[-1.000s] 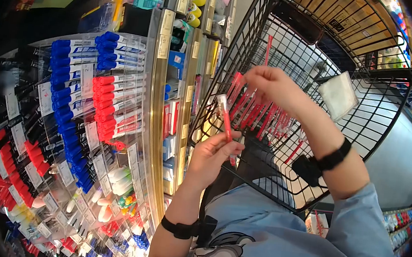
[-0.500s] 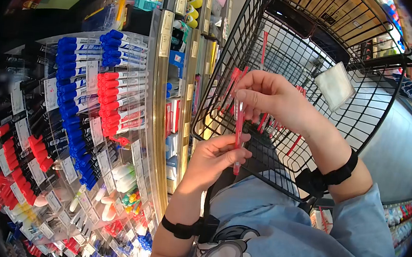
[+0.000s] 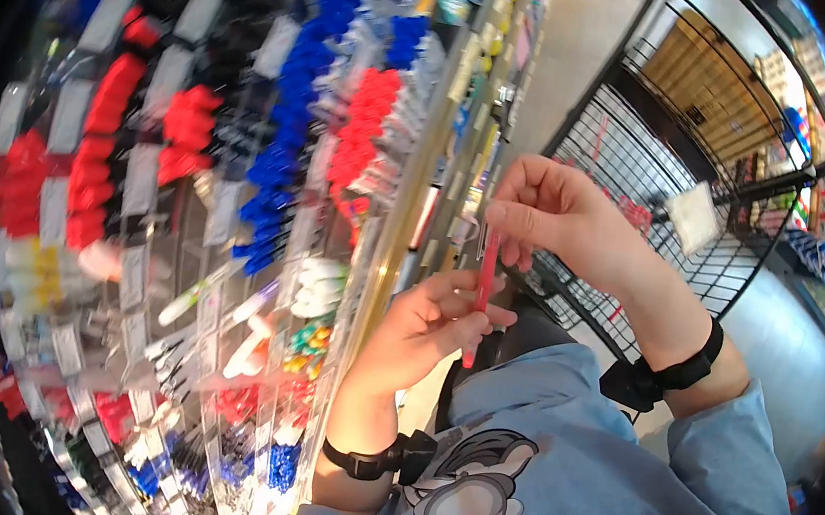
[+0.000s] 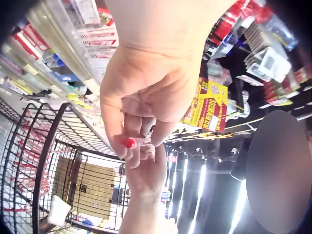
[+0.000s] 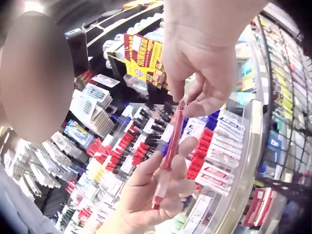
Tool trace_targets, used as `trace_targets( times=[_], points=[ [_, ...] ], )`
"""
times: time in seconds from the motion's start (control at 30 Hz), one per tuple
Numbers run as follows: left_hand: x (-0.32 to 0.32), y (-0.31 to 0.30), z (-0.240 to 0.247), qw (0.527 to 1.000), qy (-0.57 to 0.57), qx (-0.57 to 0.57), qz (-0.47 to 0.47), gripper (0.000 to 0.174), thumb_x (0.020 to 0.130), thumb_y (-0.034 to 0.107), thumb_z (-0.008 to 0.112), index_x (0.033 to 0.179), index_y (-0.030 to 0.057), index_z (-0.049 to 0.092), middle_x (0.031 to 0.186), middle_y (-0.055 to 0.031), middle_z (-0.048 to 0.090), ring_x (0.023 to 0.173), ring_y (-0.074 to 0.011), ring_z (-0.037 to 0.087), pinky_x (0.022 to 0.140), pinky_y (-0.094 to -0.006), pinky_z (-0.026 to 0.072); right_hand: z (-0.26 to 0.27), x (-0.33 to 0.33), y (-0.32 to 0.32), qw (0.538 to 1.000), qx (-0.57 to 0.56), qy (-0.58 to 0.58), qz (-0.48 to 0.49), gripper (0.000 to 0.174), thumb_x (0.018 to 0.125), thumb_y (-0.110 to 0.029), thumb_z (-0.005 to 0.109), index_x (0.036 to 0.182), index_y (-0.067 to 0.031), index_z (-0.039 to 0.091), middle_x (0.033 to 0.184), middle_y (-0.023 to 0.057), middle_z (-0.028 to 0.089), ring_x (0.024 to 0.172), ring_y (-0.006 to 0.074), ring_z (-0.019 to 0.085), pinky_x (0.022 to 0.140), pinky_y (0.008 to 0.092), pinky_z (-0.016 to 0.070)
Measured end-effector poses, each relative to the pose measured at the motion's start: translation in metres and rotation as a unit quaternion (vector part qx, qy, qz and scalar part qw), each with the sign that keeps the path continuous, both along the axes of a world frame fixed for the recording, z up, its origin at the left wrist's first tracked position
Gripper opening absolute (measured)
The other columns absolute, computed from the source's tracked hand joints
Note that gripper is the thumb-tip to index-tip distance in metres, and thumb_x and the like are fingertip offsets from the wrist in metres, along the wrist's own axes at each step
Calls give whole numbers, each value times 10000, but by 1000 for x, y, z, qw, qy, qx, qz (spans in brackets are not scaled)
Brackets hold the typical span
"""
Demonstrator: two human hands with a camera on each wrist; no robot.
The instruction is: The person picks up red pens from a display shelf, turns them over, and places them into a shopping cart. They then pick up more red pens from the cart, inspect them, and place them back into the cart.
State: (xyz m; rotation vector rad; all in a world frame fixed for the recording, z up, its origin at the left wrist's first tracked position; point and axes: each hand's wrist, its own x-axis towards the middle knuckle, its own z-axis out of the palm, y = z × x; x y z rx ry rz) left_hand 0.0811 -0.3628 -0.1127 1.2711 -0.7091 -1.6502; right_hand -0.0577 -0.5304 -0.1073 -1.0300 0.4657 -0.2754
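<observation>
A slim red pen [image 3: 485, 280] stands nearly upright between my two hands, in front of my chest. My left hand [image 3: 425, 331] pinches its lower part between thumb and fingers. At the upper end, the thumb and fingertips of my right hand [image 3: 566, 215] grip the pen's tip region, hiding part of it. The right wrist view shows the red barrel [image 5: 174, 134] slanting down from the right fingers, with a clear section and a red end below in the left hand [image 5: 158, 187]. In the left wrist view the pen's red end [image 4: 130, 143] points toward the camera.
On the left, a sloped display rack holds blue-capped markers [image 3: 290, 134], red-capped markers [image 3: 365, 132] and many other pens. A black wire shopping cart [image 3: 639, 110] stands at the right, with red pens, a white packet [image 3: 693, 217] and a cardboard box [image 3: 703, 72].
My right hand has come from the red pens at the cart to the upper end of the pen in my left hand. The head view has swung toward the rack.
</observation>
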Motion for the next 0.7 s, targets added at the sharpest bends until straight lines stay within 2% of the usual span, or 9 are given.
trace_targets(
  times=[0.07,0.2,0.23,0.3,0.33,0.37,0.47,0.53,0.7],
  points=[
    [11,23,22,999,11,4,40,349,868,4,539,1202,20,439,1027,-158,631,833,-125,582,732,-276,483,24,25,26,999,-25,-14,18,202,893,-172,586,1004,-24,504,781,0,594,659,61,571,569,195,437],
    [31,81,42,945,29,-205,253,190,849,-33,564,998,36,467,1047,-167,599,907,-198,611,757,-350,539,59,61,82,992,-76,-90,55,266,900,-132,560,1118,-19,455,962,23,544,867,73,536,714,208,431],
    [34,94,51,908,61,-253,327,192,839,-37,578,975,38,465,1042,-161,589,933,-226,612,780,-363,546,63,66,91,973,-178,-80,119,266,884,-102,565,1111,-23,451,990,22,525,918,80,515,754,224,427],
    [42,122,70,840,122,-324,418,220,805,-59,613,922,43,458,1018,-148,567,983,-285,610,858,-383,538,83,77,123,957,-219,-92,167,303,840,-39,592,1107,-30,449,973,29,518,883,91,527,751,243,439],
    [45,135,77,831,110,-337,428,220,805,-59,613,922,43,458,1018,-148,567,983,-285,610,858,-383,538,91,83,139,945,-250,-95,187,313,828,-17,595,1106,-34,452,966,34,515,875,95,530,750,244,443],
    [46,148,83,815,106,-357,444,218,806,-57,613,923,42,459,1025,-149,562,975,-285,612,858,-387,539,90,93,157,940,-270,-143,153,270,820,-65,633,1054,-28,504,861,33,561,746,89,557,635,245,456],
    [53,185,93,776,67,-405,479,223,804,-41,627,935,38,464,1007,-152,569,955,-278,617,831,-384,548,105,116,197,928,-271,-210,146,177,841,-25,599,1003,-8,530,848,45,563,777,103,579,675,255,485],
    [57,215,103,768,-57,-376,515,235,812,60,658,948,67,467,932,-91,564,937,-239,617,779,-350,567,116,128,218,924,-253,-236,164,104,861,2,565,962,12,545,863,49,559,802,103,587,707,268,500],
    [62,279,126,708,-73,-364,601,335,805,72,672,1079,15,487,967,-193,640,779,-253,667,711,-336,577,123,154,258,926,-170,-241,234,115,871,12,552,980,15,515,904,32,542,813,71,545,713,239,472]
  ],
)
